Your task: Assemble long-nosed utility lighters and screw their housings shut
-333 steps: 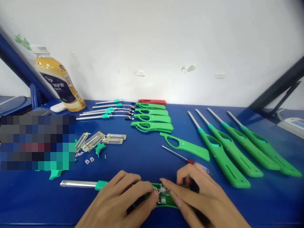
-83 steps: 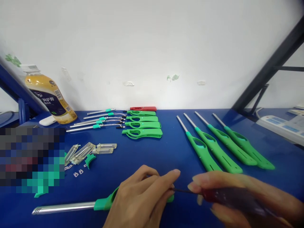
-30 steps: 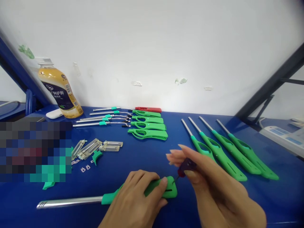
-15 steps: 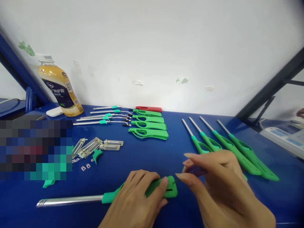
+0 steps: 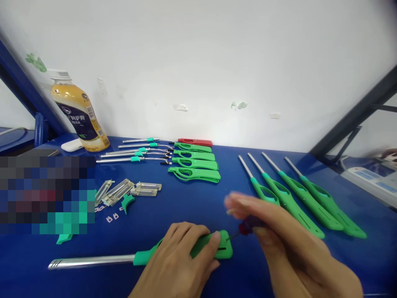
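Left grip is clasping a green lighter beneath it; right grip, pinching a screwdriver, is partly blocking the lighter row behind it; clear cartridges are lying left beyond both.

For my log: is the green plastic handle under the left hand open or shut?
The handle looks shut: slotted outer face up, though the left hand covers much.

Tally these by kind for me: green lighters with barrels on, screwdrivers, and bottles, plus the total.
Green lighters: 5, one under the left hand
Screwdriver: 1, in the right hand
Bottle: 1
Total: 7
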Demonstrator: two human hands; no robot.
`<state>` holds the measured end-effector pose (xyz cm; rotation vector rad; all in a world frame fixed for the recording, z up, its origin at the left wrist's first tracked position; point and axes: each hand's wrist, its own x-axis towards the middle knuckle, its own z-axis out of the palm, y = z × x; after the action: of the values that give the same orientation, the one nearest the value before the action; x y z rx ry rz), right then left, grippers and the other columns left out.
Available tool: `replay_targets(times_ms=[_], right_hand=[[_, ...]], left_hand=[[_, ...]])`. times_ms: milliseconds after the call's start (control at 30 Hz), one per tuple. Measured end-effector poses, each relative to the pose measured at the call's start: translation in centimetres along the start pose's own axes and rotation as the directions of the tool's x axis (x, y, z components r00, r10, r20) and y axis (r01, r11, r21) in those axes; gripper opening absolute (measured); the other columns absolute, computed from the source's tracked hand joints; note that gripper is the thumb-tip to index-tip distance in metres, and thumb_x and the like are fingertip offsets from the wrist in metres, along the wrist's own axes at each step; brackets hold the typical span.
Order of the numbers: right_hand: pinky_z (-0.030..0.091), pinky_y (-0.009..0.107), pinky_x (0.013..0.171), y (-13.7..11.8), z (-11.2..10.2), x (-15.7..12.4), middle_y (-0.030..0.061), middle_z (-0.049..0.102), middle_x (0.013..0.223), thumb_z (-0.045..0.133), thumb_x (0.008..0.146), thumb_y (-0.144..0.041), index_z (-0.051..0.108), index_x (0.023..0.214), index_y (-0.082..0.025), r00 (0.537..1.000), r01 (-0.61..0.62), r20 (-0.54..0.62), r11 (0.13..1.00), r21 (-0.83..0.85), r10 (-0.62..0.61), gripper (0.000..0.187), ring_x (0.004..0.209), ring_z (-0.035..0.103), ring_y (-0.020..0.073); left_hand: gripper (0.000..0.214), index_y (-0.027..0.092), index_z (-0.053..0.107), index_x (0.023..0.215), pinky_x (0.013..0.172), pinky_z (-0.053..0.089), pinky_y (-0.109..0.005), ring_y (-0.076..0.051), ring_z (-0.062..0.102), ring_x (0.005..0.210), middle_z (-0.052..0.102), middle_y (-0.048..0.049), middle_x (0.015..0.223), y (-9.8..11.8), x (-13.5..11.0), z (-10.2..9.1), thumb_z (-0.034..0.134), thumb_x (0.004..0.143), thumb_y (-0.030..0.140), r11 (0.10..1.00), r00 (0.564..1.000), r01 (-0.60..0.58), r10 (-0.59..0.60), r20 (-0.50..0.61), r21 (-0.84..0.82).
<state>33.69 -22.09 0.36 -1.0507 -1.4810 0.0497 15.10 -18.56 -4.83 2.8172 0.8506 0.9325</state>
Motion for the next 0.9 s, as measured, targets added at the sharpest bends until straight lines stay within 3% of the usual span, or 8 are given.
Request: replay_targets(times_ms=[100,200,400,467,567,667,767,900], right_hand=[[0.062,0.024,0.062,0.2,0.0,0.0,-0.0022,0.079,0.097,0.067,0.100,-0.009,0.080,0.122,-0.035,1.000,-0.017,-0.010,1.000,-0.020,0.017,0.037,0.073,0.074,0.0134],[0.058,0.022,0.061,0.5,-0.4,0.1,-0.0016,0.071,0.090,0.079,0.093,-0.009,0.079,0.128,-0.034,0.999,0.047,-0.023,0.996,-0.078,-0.049,0.043,0.076,0.070,0.0117],[0.065,0.028,0.072,-0.3,-0.2,0.2,0.0004,0.081,0.111,0.062,0.104,-0.012,0.082,0.111,-0.032,0.999,-0.042,-0.033,0.999,-0.023,0.041,0.029,0.080,0.076,0.0158],[0.064,0.029,0.068,-0.3,-0.2,0.2,-0.0009,0.081,0.100,0.068,0.100,-0.010,0.082,0.111,-0.033,0.995,-0.044,-0.090,0.998,-0.046,0.040,0.029,0.073,0.074,0.0158],[0.060,0.027,0.057,0.1,-0.8,0.2,0.0002,0.074,0.087,0.079,0.092,-0.011,0.082,0.120,-0.032,0.999,0.018,-0.038,0.993,-0.117,-0.022,0.036,0.070,0.072,0.0165],[0.064,0.026,0.063,0.2,-1.2,0.1,0.0027,0.077,0.100,0.073,0.096,-0.011,0.080,0.126,-0.033,0.997,0.063,0.045,0.991,-0.120,-0.058,0.038,0.080,0.076,0.0176],[0.065,0.024,0.068,0.0,-0.9,-0.1,-0.0001,0.080,0.110,0.063,0.101,-0.009,0.079,0.127,-0.035,1.000,-0.002,0.017,0.999,-0.052,0.002,0.041,0.084,0.077,0.0155],[0.060,0.021,0.059,0.2,-0.4,0.0,-0.0019,0.072,0.091,0.077,0.094,-0.008,0.078,0.131,-0.038,0.999,0.028,-0.037,0.993,-0.113,-0.032,0.048,0.075,0.072,0.0127]], left_hand=[[0.030,0.020,0.064,0.135,0.081,0.065,-0.038,-0.026,0.073,0.098,0.075,-0.0088,0.114,-0.1,-0.1,0.0,0.042,0.115,0.028,1.000,1.000,0.004,-0.004,0.024,-0.006],[0.031,0.021,0.063,0.138,0.082,0.066,-0.040,-0.027,0.073,0.100,0.075,-0.0086,0.117,-0.1,-0.1,0.0,0.043,0.115,0.027,1.000,0.998,0.016,-0.016,0.056,-0.004],[0.032,0.019,0.066,0.133,0.078,0.066,-0.036,-0.024,0.074,0.093,0.077,-0.0087,0.110,0.0,0.0,0.0,0.041,0.116,0.028,1.000,1.000,-0.011,0.012,-0.014,0.023],[0.032,0.020,0.065,0.135,0.080,0.066,-0.037,-0.024,0.074,0.096,0.077,-0.0089,0.112,0.0,0.0,0.0,0.040,0.116,0.028,1.000,1.000,-0.007,0.007,-0.003,0.019],[0.032,0.020,0.064,0.137,0.082,0.066,-0.039,-0.026,0.074,0.099,0.076,-0.0089,0.115,-0.1,-0.1,-0.1,0.041,0.116,0.029,1.000,1.000,0.007,-0.008,0.030,0.007],[0.032,0.020,0.065,0.135,0.080,0.066,-0.038,-0.026,0.074,0.097,0.077,-0.0085,0.113,-0.1,-0.2,-0.2,0.041,0.116,0.029,1.000,1.000,0.005,-0.006,0.025,0.011],[0.032,0.020,0.066,0.133,0.079,0.066,-0.037,-0.025,0.074,0.095,0.077,-0.0082,0.111,0.0,-0.1,-0.2,0.041,0.116,0.030,1.000,1.000,-0.004,0.004,0.016,0.020],[0.031,0.020,0.065,0.134,0.080,0.066,-0.039,-0.026,0.074,0.097,0.076,-0.0090,0.113,-0.1,0.1,-0.1,0.041,0.116,0.028,1.000,1.000,0.006,-0.006,0.025,0.013]])
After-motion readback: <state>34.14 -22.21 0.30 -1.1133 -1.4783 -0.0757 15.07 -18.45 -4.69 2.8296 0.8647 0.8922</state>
